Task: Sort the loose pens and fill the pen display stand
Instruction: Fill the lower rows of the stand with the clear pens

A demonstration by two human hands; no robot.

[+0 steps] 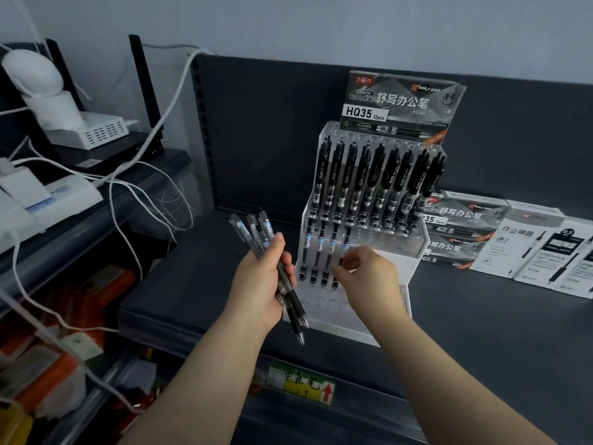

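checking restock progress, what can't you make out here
Head view:
- Count of pens in the left hand: they overlap, and the hand covers their middles.
- Whether the fourth pen is seated: right hand fingers hide its tip.
- Front holes of the stand: partly behind both hands.
- Boxes: cut off by the right edge.
- Shelf label: handwriting blurred.

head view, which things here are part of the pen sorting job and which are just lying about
Job: display stand, loose pens gripped by left hand, fourth clear pen pinched by right hand, pen boxes.
Lying about: power strip, white cables, shelf price label.
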